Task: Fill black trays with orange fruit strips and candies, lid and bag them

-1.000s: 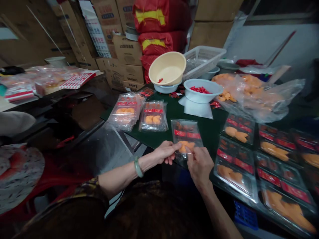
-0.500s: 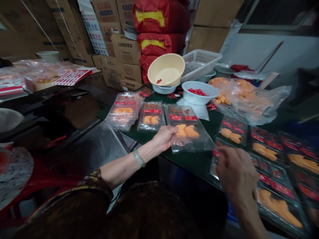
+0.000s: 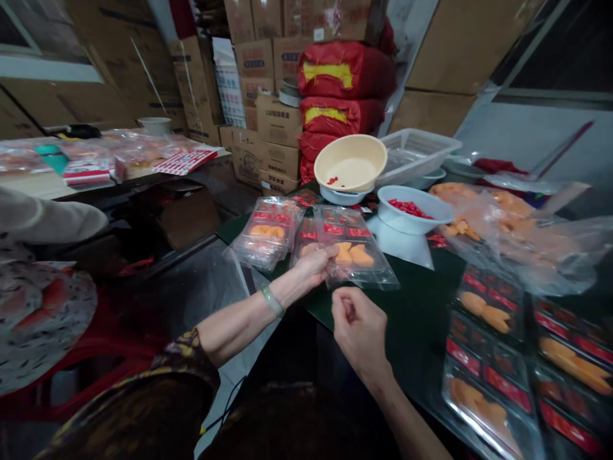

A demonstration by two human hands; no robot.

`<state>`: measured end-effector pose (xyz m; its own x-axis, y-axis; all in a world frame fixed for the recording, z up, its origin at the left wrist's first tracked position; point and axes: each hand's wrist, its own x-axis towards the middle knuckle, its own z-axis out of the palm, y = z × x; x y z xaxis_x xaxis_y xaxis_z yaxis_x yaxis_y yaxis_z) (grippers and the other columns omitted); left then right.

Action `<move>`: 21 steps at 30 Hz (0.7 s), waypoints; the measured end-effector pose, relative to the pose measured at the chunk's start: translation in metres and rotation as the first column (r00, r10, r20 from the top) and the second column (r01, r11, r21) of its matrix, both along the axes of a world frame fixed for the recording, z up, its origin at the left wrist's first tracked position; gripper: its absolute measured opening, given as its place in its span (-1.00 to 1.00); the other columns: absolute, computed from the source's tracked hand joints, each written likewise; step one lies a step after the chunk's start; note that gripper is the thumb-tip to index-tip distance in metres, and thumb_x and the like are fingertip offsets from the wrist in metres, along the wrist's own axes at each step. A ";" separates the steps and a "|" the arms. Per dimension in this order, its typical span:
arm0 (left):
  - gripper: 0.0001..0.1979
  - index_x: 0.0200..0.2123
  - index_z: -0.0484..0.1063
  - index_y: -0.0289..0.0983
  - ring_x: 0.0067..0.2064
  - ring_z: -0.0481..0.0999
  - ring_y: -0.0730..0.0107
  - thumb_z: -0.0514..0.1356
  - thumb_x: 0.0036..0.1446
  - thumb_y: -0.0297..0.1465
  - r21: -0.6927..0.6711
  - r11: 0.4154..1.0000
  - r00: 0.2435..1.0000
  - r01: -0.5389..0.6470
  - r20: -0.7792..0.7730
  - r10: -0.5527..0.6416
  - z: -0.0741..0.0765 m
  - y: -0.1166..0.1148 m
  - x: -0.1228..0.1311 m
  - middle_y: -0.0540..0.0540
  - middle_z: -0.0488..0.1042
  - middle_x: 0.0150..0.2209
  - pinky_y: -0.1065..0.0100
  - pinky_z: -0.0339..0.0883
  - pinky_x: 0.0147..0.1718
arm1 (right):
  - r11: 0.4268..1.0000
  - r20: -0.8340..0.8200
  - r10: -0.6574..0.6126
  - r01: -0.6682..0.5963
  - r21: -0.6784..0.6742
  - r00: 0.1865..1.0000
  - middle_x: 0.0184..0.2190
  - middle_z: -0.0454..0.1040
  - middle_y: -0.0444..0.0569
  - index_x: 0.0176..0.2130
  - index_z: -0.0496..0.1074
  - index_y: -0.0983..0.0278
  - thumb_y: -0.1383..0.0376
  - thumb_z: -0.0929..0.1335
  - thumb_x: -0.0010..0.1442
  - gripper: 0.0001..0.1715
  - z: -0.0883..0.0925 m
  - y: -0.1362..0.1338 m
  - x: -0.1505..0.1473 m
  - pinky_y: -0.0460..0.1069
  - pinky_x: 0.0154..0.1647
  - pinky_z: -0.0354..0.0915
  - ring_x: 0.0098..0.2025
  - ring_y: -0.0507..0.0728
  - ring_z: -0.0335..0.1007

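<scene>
My left hand (image 3: 315, 263), with a pale green bangle above it, pinches the left edge of a clear plastic bag (image 3: 366, 271). Inside that bag is a tray with orange pieces (image 3: 353, 254), red packets and dark red bits. My right hand (image 3: 360, 322) is curled closed just below the bag's lower edge; whatever its fingers hold, if anything, is hidden. Left of the held bag lies another packed tray (image 3: 306, 233), partly covered by it and by my hand. Beyond that sits a stack of bagged trays (image 3: 268, 231).
Several filled trays (image 3: 488, 377) lie at the right on the dark green table (image 3: 412, 319). Behind are a pale blue bowl (image 3: 414, 211) of red packets, a cream basin (image 3: 352, 163), a white basket (image 3: 421, 153) and a large bag of orange pieces (image 3: 517, 223). A person's sleeve (image 3: 48, 214) shows left.
The view has turned right to left, taking in more of the left side. My right hand has come from the trays at right to beside the bag. My left hand still grips the bag.
</scene>
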<state>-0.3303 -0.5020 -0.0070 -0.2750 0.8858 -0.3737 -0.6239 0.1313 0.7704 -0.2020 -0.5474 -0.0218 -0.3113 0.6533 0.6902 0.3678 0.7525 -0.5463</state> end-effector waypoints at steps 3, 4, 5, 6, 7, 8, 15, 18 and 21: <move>-0.94 -0.36 0.37 -0.47 -0.62 0.45 0.33 0.11 0.08 -0.61 -0.025 1.000 1.000 0.000 0.002 0.000 -0.001 0.010 -0.021 -0.13 0.44 -0.58 0.31 0.39 -0.63 | 0.961 -0.108 -0.277 0.278 -0.005 0.955 -0.42 0.37 -0.02 -0.28 0.36 0.29 0.23 0.33 0.12 -0.82 0.006 0.038 0.012 -0.03 -0.44 0.24 -0.40 0.12 0.32; -0.93 -0.33 0.37 -0.47 -0.60 0.46 0.33 0.11 0.07 -0.61 -0.033 0.999 1.000 0.006 0.012 -0.006 -0.001 0.014 -0.026 -0.14 0.45 -0.55 0.31 0.40 -0.62 | 0.938 -0.112 -0.347 0.343 -0.059 0.931 -0.31 0.39 0.08 -0.19 0.34 0.32 0.17 0.38 0.05 -0.65 0.005 0.055 0.013 0.01 -0.41 0.27 -0.28 0.19 0.34; -0.90 -0.30 0.37 -0.47 -0.58 0.47 0.33 0.11 0.07 -0.61 -0.042 0.999 1.000 0.015 0.026 -0.014 -0.002 0.018 -0.030 -0.15 0.47 -0.52 0.31 0.41 -0.61 | 0.927 -0.114 -0.356 0.335 -0.166 0.928 -0.27 0.39 0.12 -0.13 0.32 0.33 0.13 0.42 -0.03 -0.49 0.003 0.072 0.011 0.02 -0.42 0.29 -0.26 0.22 0.36; -0.88 -0.26 0.36 -0.47 -0.56 0.49 0.33 0.10 0.09 -0.61 -0.054 0.998 0.999 0.025 0.045 -0.022 -0.002 0.021 -0.033 -0.16 0.48 -0.49 0.31 0.42 -0.59 | 0.903 -0.110 -0.309 0.256 -0.344 0.945 -0.30 0.40 0.10 -0.07 0.29 0.34 0.11 0.43 -0.06 -0.40 -0.001 0.087 0.008 0.01 -0.49 0.30 -0.32 0.20 0.38; -0.86 -0.24 0.35 -0.47 -0.54 0.50 0.34 0.08 0.11 -0.59 -0.067 0.997 0.997 0.037 0.067 -0.033 -0.003 0.022 -0.034 -0.16 0.48 -0.47 0.32 0.43 -0.57 | 0.836 -0.105 -0.218 0.130 -0.534 0.970 -0.35 0.41 0.06 0.00 0.24 0.34 0.11 0.41 -0.06 -0.32 -0.007 0.100 0.002 -0.02 -0.56 0.29 -0.39 0.17 0.40; -0.85 -0.22 0.35 -0.47 -0.51 0.51 0.34 0.05 0.14 -0.58 -0.080 0.996 0.995 0.051 0.090 -0.043 -0.004 0.022 -0.034 -0.17 0.49 -0.44 0.32 0.44 -0.55 | 0.737 -0.127 -0.140 0.018 -0.675 0.982 -0.41 0.42 -0.01 0.06 0.18 0.34 0.12 0.40 -0.05 -0.26 -0.013 0.109 -0.005 -0.06 -0.63 0.26 -0.47 0.13 0.39; -0.70 -0.34 0.36 -0.51 -0.42 0.57 0.12 -0.03 0.21 -0.37 -0.144 0.961 0.950 0.237 0.242 -0.198 -0.022 -0.032 -0.027 -0.26 0.46 -0.50 0.25 0.44 -0.44 | 0.711 -0.125 0.018 -0.100 -0.696 0.992 -0.66 0.26 -0.22 0.11 0.18 0.36 0.16 0.32 0.00 -0.28 -0.048 0.118 -0.043 -0.08 -0.71 0.16 -0.68 0.05 0.22; -0.67 -0.40 0.34 -0.46 -0.42 0.57 0.13 -0.06 0.23 -0.35 -0.230 0.946 0.951 0.230 0.259 -0.169 -0.022 -0.062 -0.027 -0.31 0.49 -0.43 0.32 0.40 -0.52 | 0.771 -0.010 0.050 -0.045 -0.636 0.999 -0.61 0.34 -0.17 0.03 0.32 0.28 0.22 0.35 0.00 -0.43 -0.049 0.113 -0.053 -0.01 -0.51 0.29 -0.53 0.13 0.35; -0.71 -0.33 0.38 -0.44 -0.57 0.50 0.33 -0.02 0.21 -0.34 -0.253 0.920 0.950 0.298 0.169 -0.261 -0.016 -0.077 -0.015 -0.27 0.52 -0.37 0.43 0.25 -0.72 | 0.779 0.089 0.049 0.018 -0.627 0.995 -0.54 0.42 -0.16 0.03 0.37 0.19 0.19 0.41 -0.03 -0.41 -0.036 0.103 -0.045 0.00 -0.35 0.32 -0.42 0.13 0.40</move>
<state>-0.3455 -0.5795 -0.0232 0.0361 0.7781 -0.6270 -0.6229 0.5081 0.5948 -0.2466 -0.4445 -0.0582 -0.3669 0.9252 0.0972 0.4337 0.2625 -0.8620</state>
